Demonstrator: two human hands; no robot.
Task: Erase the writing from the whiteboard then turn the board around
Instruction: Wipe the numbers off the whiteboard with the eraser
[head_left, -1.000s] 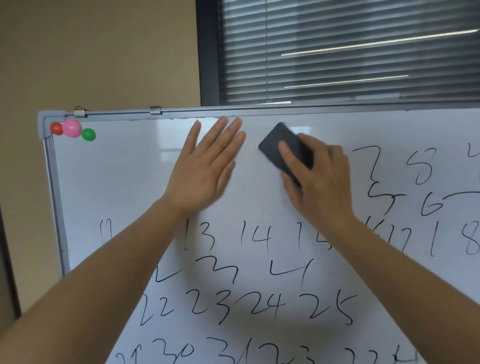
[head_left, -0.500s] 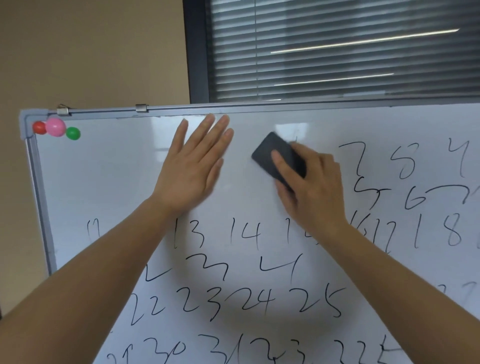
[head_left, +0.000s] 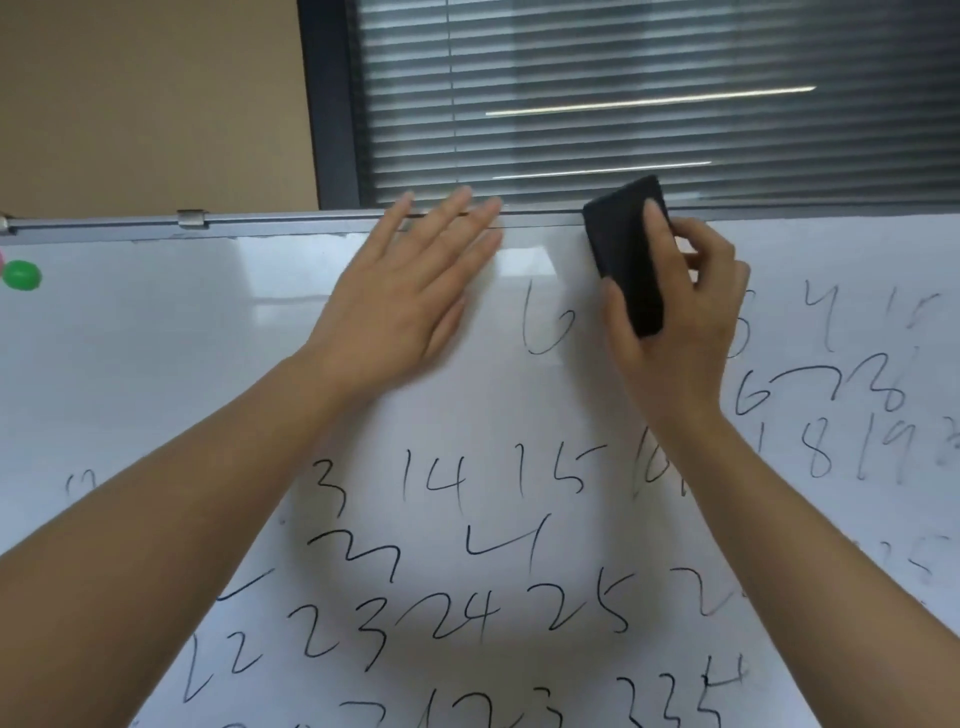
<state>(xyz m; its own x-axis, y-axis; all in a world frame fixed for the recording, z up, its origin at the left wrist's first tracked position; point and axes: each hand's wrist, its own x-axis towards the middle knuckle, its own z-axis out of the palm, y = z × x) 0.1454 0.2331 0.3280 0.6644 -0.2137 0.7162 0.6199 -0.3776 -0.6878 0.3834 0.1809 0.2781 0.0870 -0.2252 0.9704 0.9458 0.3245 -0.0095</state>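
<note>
A whiteboard (head_left: 156, 364) with a grey metal frame fills most of the view. Black handwritten numbers (head_left: 457, 618) cover its middle, right and lower parts, and its upper left is wiped. My right hand (head_left: 680, 317) grips a black eraser (head_left: 628, 254), which stands upright against the board and reaches over the top rail. My left hand (head_left: 400, 306) lies flat on the board left of the eraser, fingers spread up to the rail. A faint "6" (head_left: 545, 322) shows between the two hands.
A green magnet (head_left: 22, 274) sticks at the board's far left edge. A metal clip (head_left: 192, 218) sits on the top rail. Behind the board are a beige wall (head_left: 145, 104) and a window with closed dark blinds (head_left: 649, 93).
My right hand has carried the eraser up and right to the top rail, uncovering a faint "6". The view has shifted right, so most of the magnets left the frame.
</note>
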